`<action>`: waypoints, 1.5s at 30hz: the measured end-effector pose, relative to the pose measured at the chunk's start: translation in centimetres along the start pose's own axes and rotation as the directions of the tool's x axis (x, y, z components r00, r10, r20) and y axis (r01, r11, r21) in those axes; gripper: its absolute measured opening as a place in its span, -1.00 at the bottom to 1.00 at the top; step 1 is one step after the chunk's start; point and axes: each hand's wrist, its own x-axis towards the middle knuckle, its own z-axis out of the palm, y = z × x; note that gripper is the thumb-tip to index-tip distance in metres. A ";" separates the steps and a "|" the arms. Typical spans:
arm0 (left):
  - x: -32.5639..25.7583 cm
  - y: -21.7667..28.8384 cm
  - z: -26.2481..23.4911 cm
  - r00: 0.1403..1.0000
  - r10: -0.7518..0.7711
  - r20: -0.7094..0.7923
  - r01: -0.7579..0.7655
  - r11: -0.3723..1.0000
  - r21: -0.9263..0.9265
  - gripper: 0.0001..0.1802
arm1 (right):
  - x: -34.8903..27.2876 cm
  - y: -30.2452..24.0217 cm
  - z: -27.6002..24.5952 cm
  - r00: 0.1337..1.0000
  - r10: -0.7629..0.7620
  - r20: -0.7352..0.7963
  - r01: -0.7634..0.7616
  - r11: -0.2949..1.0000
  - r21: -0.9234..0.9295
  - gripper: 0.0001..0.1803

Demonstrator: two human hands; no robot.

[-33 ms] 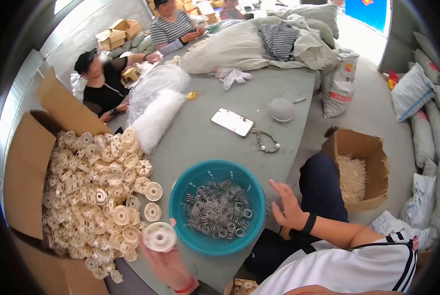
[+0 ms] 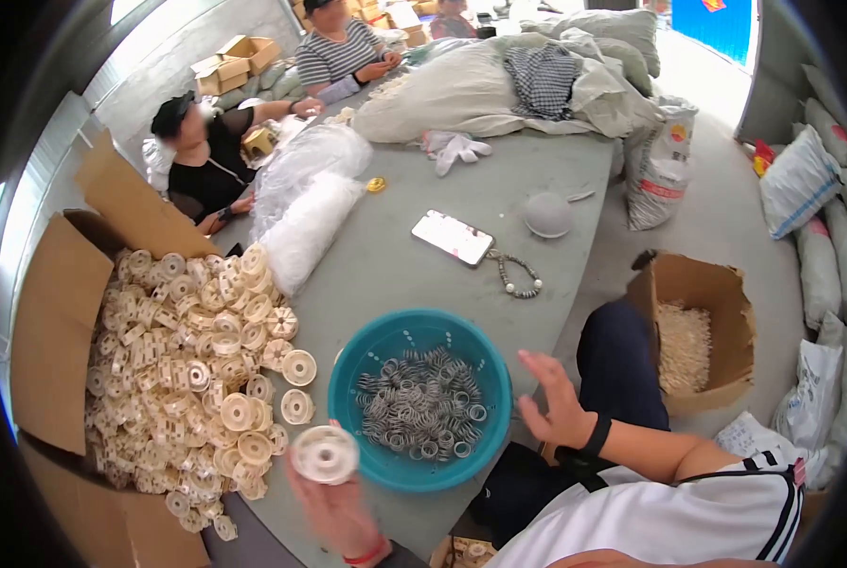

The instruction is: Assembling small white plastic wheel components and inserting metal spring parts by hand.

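Note:
In my left hand point(image 2: 343, 511) is a round cream plastic spool-like part point(image 2: 325, 454), with a raised hub and its flat face turned up. The hand, slightly blurred, holds it over the table by the near left rim of a teal plastic basin point(image 2: 347, 355). Many small metal coil springs point(image 2: 419, 402) lie heaped in the basin. My right hand point(image 2: 558, 402) hovers off the basin's right rim, fingers apart and nothing seen in them. Left of the basin, a big pile of similar plastic parts point(image 2: 182, 369) spills from an open cardboard box point(image 2: 54, 331) onto the table.
Beyond the basin lie a phone point(image 2: 452, 237) with a beaded strap, a grey cup-shaped mask point(image 2: 547, 216) and a white glove point(image 2: 456, 150). Clear plastic bags point(image 2: 314, 227) and large sacks cover the far side, where other people sit. A carton of pale pieces point(image 2: 740, 331) stands right.
My left hand has shifted a little right with the plastic part, closer to the basin. The whole view has tilted slightly. My right hand stays nearly where it was.

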 end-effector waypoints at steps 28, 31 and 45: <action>-0.3 -3.8 4.6 0.951 -0.299 -0.080 0.283 0.737 0.613 -0.45 | 11.6 -4.6 5.2 0.904 -0.277 0.325 0.118 0.894 0.432 -0.78; -0.5 -3.8 3.8 0.944 -0.324 -0.069 0.299 0.745 0.597 -0.44 | 11.4 -4.9 5.1 0.906 -0.259 0.334 0.099 0.898 0.429 -0.75; -10.7 2.2 -5.0 0.839 -0.277 -0.468 0.519 0.666 0.536 -0.51 | 13.2 -2.2 2.8 0.933 -0.056 0.355 -0.170 0.802 0.572 -0.71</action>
